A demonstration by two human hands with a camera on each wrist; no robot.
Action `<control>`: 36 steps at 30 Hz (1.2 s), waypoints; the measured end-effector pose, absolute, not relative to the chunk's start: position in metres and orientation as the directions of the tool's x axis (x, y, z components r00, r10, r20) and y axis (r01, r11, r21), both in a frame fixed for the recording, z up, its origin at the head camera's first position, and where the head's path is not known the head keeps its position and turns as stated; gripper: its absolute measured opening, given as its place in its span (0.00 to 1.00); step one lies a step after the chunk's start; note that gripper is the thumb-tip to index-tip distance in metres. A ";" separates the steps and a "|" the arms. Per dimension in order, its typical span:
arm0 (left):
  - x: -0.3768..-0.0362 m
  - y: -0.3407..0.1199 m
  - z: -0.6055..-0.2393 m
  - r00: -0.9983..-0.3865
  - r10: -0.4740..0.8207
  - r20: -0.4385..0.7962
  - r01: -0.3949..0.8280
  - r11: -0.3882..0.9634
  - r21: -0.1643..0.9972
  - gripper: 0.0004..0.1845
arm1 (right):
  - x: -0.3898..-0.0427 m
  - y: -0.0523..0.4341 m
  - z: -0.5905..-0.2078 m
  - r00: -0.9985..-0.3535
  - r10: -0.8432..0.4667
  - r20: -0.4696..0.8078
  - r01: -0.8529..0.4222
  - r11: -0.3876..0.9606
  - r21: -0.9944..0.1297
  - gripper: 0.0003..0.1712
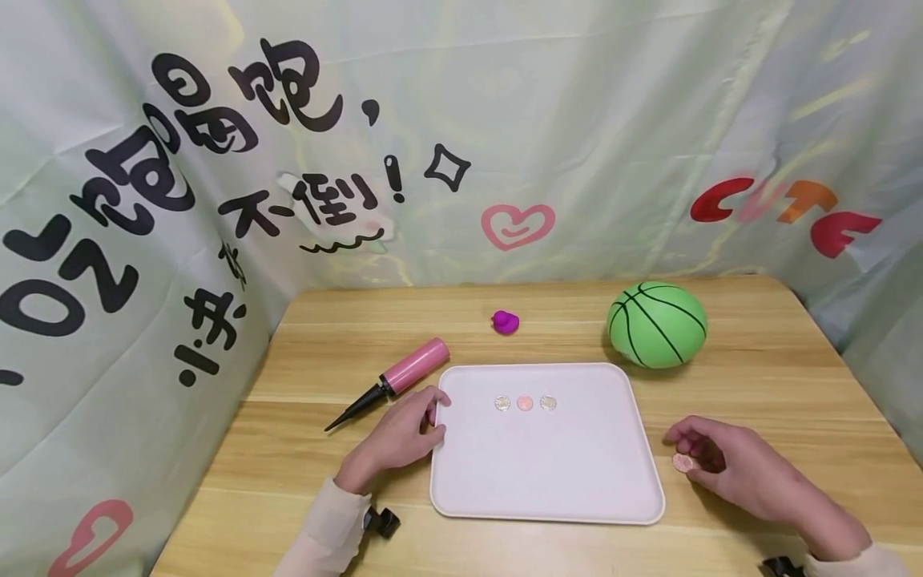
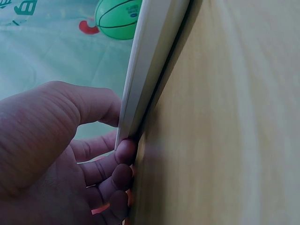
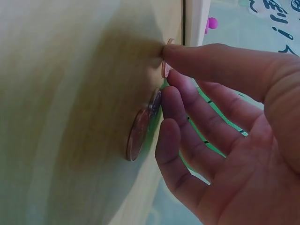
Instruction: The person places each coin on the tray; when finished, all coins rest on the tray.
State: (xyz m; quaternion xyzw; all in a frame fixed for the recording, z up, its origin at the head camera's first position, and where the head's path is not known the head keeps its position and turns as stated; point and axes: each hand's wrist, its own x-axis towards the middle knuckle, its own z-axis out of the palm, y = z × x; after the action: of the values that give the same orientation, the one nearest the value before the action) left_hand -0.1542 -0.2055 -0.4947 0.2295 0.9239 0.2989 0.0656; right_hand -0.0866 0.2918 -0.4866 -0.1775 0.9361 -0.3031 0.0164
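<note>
A white tray [image 1: 548,473] lies on the table. Its left rim is held by my left hand [image 1: 404,429], thumb on top and fingertips against the side and lower edge in the left wrist view. Three coins form a row on the tray: a pale one [image 1: 502,403], a copper one [image 1: 525,403] and another pale one [image 1: 548,403]. Right of the tray, my right hand [image 1: 750,469] pinches a copper coin [image 3: 166,69] between thumb and finger, close to the tabletop. A copper coin [image 3: 138,136] and a darker coin [image 3: 154,101] lie beneath that hand.
A pink hand pump [image 1: 414,365] with a black nozzle lies left of the tray. Behind the tray sit a small purple duck [image 1: 505,322] and a green ball [image 1: 657,324]. Printed curtains [image 1: 577,120] hang along the back and sides of the wooden table [image 1: 346,320].
</note>
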 end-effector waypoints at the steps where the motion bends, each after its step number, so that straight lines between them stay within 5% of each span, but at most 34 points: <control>1: -0.154 -0.205 -0.494 -0.892 0.452 -0.003 0.366 0.726 0.582 0.18 | -0.086 0.292 -0.487 -0.933 -0.348 0.091 -0.336 0.750 -0.570 0.16; 8: -0.154 -0.204 -0.493 -0.896 0.442 -0.032 0.346 0.742 0.574 0.18 | -0.087 0.288 -0.491 -0.924 -0.359 0.136 -0.369 0.736 -0.567 0.19; 24: -0.155 -0.204 -0.492 -0.885 0.466 -0.003 0.377 0.719 0.584 0.17 | -0.097 0.289 -0.484 -0.904 -0.426 -0.040 -0.312 0.722 -0.617 0.15; 36: -0.155 -0.204 -0.494 -0.888 0.459 -0.009 0.366 0.722 0.587 0.17 | -0.096 0.282 -0.487 -0.890 -0.452 0.054 -0.389 0.695 -0.605 0.18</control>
State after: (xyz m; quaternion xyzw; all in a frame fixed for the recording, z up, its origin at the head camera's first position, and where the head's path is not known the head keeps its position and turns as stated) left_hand -0.1550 -0.2039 -0.4938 0.2232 0.9246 0.2989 0.0773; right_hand -0.0961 0.2821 -0.4871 -0.2287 0.9192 -0.3168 0.0496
